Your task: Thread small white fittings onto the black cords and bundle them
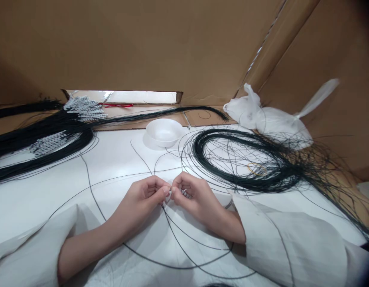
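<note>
My left hand [148, 192] and right hand [196, 195] pinch thin black cord [164, 208] at their fingertips, well in front of a white bowl [164, 134].

No text, label, brand, number or sign can be read anywhere. Dark marks on the black-and-white strands [85, 108], bundled toward the left end of the white surface's [118, 153] far edge, are too small to make out; whether any are letters cannot be told.
</note>
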{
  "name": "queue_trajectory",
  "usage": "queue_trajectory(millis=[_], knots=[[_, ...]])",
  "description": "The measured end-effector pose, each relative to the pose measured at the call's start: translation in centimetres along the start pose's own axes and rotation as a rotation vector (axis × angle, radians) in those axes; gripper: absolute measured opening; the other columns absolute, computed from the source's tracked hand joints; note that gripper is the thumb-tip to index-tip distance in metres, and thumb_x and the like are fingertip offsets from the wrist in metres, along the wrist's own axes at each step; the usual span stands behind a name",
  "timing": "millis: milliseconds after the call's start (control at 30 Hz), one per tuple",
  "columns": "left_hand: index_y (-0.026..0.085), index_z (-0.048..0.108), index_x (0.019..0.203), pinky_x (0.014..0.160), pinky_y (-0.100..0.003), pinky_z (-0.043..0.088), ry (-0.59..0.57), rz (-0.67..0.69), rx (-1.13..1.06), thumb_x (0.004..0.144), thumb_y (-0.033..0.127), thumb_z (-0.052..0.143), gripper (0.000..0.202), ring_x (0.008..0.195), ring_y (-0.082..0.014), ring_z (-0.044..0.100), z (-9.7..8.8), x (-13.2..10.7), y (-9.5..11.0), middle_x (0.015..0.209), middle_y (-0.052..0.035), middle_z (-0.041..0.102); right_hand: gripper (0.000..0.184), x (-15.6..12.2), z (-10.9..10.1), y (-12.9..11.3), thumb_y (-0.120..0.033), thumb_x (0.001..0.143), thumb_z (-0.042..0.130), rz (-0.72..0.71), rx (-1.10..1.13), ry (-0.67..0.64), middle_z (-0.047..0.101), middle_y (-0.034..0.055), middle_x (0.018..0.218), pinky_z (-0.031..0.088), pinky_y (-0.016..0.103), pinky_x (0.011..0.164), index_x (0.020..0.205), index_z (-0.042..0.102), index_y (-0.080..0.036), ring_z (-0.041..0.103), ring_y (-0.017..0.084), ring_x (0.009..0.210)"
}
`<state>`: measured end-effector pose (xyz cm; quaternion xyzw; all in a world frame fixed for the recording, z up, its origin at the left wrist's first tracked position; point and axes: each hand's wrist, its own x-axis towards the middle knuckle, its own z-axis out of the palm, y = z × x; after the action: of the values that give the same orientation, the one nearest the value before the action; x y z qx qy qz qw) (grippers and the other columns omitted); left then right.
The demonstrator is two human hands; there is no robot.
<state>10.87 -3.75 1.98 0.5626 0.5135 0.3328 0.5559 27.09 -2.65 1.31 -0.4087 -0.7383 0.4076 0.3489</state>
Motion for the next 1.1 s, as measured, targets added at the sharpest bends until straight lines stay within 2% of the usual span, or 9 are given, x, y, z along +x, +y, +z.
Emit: queue_trajectory(millis=[400, 633, 900, 1100], knots=[[0.015, 0.058, 0.073, 0.06, -0.022, 0.039, 0.001, 0.006, -0.018, 0.081, 0.032, 0.051, 0.02, 0.06, -0.0109, 0.049, -0.1, 0.1, -0.2, 0.063, 0.0012, 0.053, 0.011, -0.1, -0.1, 0.0, -0.025, 0.083, 0.049, 0.054, 0.015, -0.033, 0.055, -0.0023, 0.067, 0.037, 0.02, 0.052, 0.074, 0.05, -0.018, 0.05, 0.009, 0.06], [0.015, 0.058, 0.076, 0.06, -0.022, 0.04, 0.016, 0.006, -0.062, 0.081, 0.03, 0.052, 0.017, 0.061, -0.0105, 0.05, 0.2, -0.2, -0.1, 0.065, 0.0007, 0.057, 0.007, -0.2, -0.3, -0.1, -0.022, 0.082, 0.049, -0.003, -0.062, -0.055, 0.055, -0.0023, 0.068, 0.038, 0.021, 0.055, 0.077, 0.05, -0.018, 0.051, 0.009, 0.062], [0.016, 0.057, 0.074, 0.057, -0.021, 0.038, 0.061, 0.019, -0.059, 0.082, 0.028, 0.051, 0.016, 0.063, -0.0107, 0.052, 0.6, -0.6, 0.3, 0.07, 0.0002, 0.06, 0.008, -0.6, 0.0, -0.3, -0.02, 0.082, 0.048, 0.005, -0.055, -0.017, 0.054, -0.0021, 0.068, 0.038, 0.021, 0.053, 0.075, 0.046, -0.019, 0.051, 0.009, 0.061], [0.016, 0.058, 0.073, 0.06, -0.021, 0.041, 0.123, 0.043, -0.1, 0.081, 0.029, 0.053, 0.016, 0.067, -0.0116, 0.054, 1.2, -1.0, 0.3, 0.07, 0.0, 0.061, 0.008, -0.9, 0.1, -0.8, -0.018, 0.082, 0.049, -0.062, -0.074, 0.039, 0.053, -0.002, 0.067, 0.039, 0.02, 0.053, 0.074, 0.047, -0.019, 0.05, 0.009, 0.06]])
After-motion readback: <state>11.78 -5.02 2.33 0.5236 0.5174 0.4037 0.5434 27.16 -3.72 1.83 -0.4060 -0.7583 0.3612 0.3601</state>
